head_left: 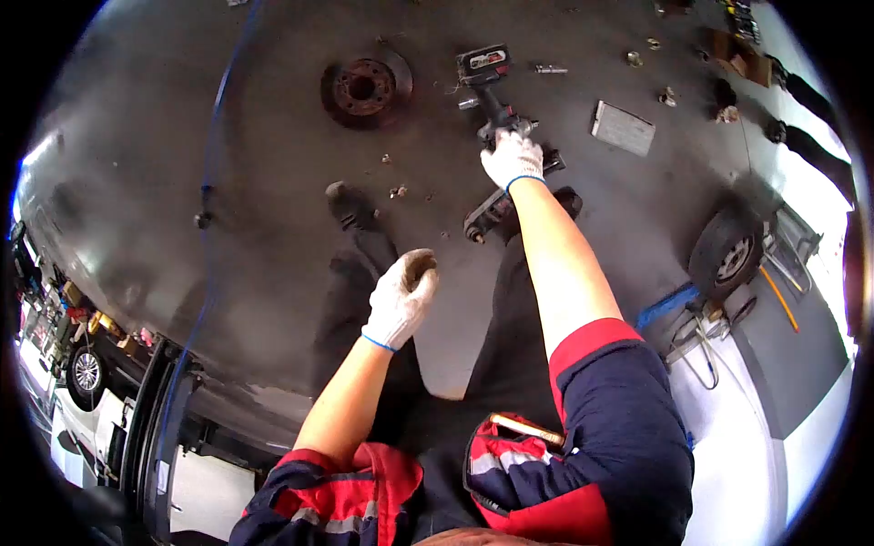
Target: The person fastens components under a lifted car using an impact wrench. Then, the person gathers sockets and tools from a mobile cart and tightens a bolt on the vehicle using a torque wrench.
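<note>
My right hand (514, 162), in a white knit glove with a blue cuff, is closed at the head of a cordless impact wrench (494, 105). The wrench's battery end points away from me, and my glove hides part of its head. Beneath that hand and wrist, a long black and red tool (490, 215) lies partly covered. My left hand (402, 296), in a matching glove with a dirty palm, hovers over my left leg. Its fingers are loosely curved, thumb apart, with nothing visible in them. A small metal socket (468, 104) is beside the wrench.
A rusty brake disc (366, 88) lies on the floor ahead. Nearby are a flat grey panel (623, 128), a metal rod (552, 69) and scattered small parts (398, 192). A wheel (726, 247) is at right; a blue hose (218, 100) crosses the left.
</note>
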`<state>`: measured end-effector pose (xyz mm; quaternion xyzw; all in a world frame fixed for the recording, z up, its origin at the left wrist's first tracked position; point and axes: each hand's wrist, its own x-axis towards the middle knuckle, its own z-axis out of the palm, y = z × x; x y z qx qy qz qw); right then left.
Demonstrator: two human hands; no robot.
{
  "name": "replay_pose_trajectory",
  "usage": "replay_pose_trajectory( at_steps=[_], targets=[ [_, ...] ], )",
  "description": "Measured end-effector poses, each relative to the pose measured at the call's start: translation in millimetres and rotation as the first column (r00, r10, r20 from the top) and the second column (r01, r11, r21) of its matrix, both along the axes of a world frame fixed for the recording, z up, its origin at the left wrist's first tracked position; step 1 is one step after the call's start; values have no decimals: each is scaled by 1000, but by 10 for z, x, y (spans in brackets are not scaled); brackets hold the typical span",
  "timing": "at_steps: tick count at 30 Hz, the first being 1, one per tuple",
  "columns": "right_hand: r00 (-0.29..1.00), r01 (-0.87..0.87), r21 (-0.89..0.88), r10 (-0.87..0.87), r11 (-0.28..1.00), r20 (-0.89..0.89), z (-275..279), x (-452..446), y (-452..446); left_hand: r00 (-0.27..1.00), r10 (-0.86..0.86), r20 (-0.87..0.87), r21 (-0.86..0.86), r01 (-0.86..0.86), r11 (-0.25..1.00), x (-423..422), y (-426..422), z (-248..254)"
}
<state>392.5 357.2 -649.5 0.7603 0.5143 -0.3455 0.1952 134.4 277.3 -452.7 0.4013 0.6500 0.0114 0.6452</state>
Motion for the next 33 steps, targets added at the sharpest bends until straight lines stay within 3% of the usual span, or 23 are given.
replay_pose_trajectory(
  at_steps=[2, 5, 7, 8, 9, 11, 12, 14, 16, 17, 18, 19, 20, 21, 23, 24, 25, 26, 27, 28, 29, 31, 33],
  targets=[
    [988, 104, 242, -128, 965, 84, -554, 58, 53, 998, -34, -45, -17, 34, 999, 142, -59, -295],
    [994, 54, 75, -61, 996, 92, -914, 166, 338, 990, -136, -40, -52, 133, 990, 307, 36, -388],
    [977, 213, -92, -210, 973, 38, -1193, 237, 545, 969, -243, -35, -51, 241, 969, 309, 30, -464],
    [980, 197, 17, -198, 980, 33, -1246, 252, 572, 969, -247, -27, -84, 244, 966, 296, 1, -509],
    [978, 201, 3, -201, 980, -50, -1274, 279, 615, 968, -251, -14, -113, 247, 962, 297, -23, -562],
    [959, 202, -40, -206, 979, -194, -1123, 416, 591, 996, -87, -2, -179, 86, 980, 295, -36, -605],
    [951, 246, 41, -232, 968, -206, -975, 352, 537, 1000, 26, -8, -185, -27, 982, 307, -57, -647],
    [933, 244, -57, -251, 968, -259, -456, 277, 444, 996, 82, -39, -84, -85, 993, 345, -28, -703],
    [897, 182, -121, -215, 976, -387, 185, 137, 237, 989, 148, 14, -37, -147, 988, 312, -33, -786],
    [890, 79, -207, -163, 975, -426, 515, 65, 141, 933, 322, 157, -89, -312, 946, 276, -70, -864],
    [867, -114, -227, -15, 967, -498, 773, 2, 67, 780, 586, 220, -280, -525, 804, 238, -133, -1021],
    [796, -222, -295, -2, 929, -606, 981, -28, -2, 556, 803, 214, -473, -661, 583, 241, -171, -1124],
    [629, -336, -151, 102, 930, -771, 1077, -53, -135, 429, 851, 301, -618, -592, 517, 294, 35, -859],
    [482, -486, -148, 124, 861, -867, 1122, -34, -193, 511, 817, 269, -683, -497, 536, 158, -104, -1061],
    [383, -573, -220, 21, 789, -924, 1050, 245, 45, 672, 719, 175, -647, -472, 599, 217, -63, -1018],
    [515, -582, -203, 163, 788, -841, 892, 416, 299, 739, 672, 53, -619, -504, 603, 322, 27, -913],
    [732, -554, -327, 261, 766, -629, 691, 508, 591, 778, 628, -19, -578, -522, 628, 354, -22, -935],
    [867, -453, -133, 401, 882, -296, 240, 716, 639, 792, 608, -60, -546, -536, 644, 391, -29, -932],
    [923, -386, 0, 386, 923, 3, -235, 920, 793, 800, 591, -101, -512, -551, 659, 430, -44, -942],
    [883, -444, 149, 403, 884, 242, -758, 1210, 842, 835, 539, -113, -436, -529, 728, 440, -119, -997],
    [865, -448, 279, 333, 849, 377, -1052, 1400, 865, 845, 515, -145, -429, -523, 737, 429, -133, -1018],
    [840, -452, 438, 206, 778, 501, -1514, 1656, 814, 890, 419, -178, -377, -455, 807, 442, -76, -947],
    [965, -95, 360, -4, 928, 264, -1664, 1645, 801, 915, 350, -202, -389, -403, 828, 445, 34, -874]
  ],
)
